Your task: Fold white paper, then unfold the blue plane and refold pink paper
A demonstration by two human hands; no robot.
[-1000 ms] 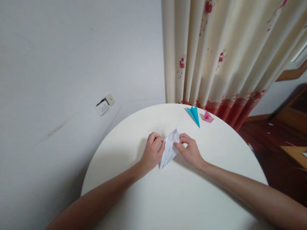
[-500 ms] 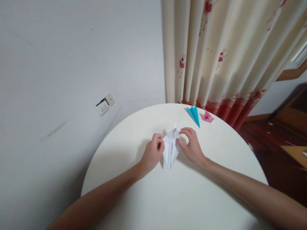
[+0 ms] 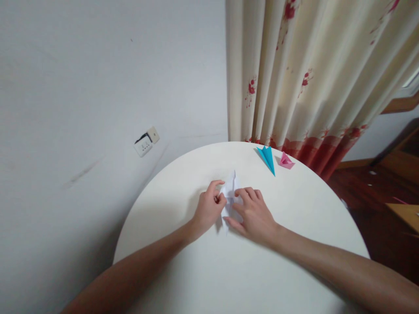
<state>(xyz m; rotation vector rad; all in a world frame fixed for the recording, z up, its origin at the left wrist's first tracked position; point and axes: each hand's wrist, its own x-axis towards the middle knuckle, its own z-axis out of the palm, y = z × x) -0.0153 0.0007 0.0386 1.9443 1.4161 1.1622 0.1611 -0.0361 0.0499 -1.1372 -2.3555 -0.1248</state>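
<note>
A piece of folded white paper (image 3: 230, 188), pointed at its far end, is between my two hands near the middle of the round table. My left hand (image 3: 209, 206) pinches its left edge between thumb and curled fingers. Across the paper's right side lies my right hand (image 3: 254, 213), fingers spread, with the fingertips touching the surface and the thumb near the lower part. Much of the right half of the paper is hidden under that hand.
The white round table (image 3: 183, 279) stands against a wall with a socket (image 3: 143, 146). A blue paper plane (image 3: 267, 159) and a pink folded paper (image 3: 286, 161) lie at its far right edge, before a flowered curtain (image 3: 278, 87).
My right hand has moved left and nearer to me, from the paper's right edge to over it. The left hand keeps its pinch. The view has shifted slightly.
</note>
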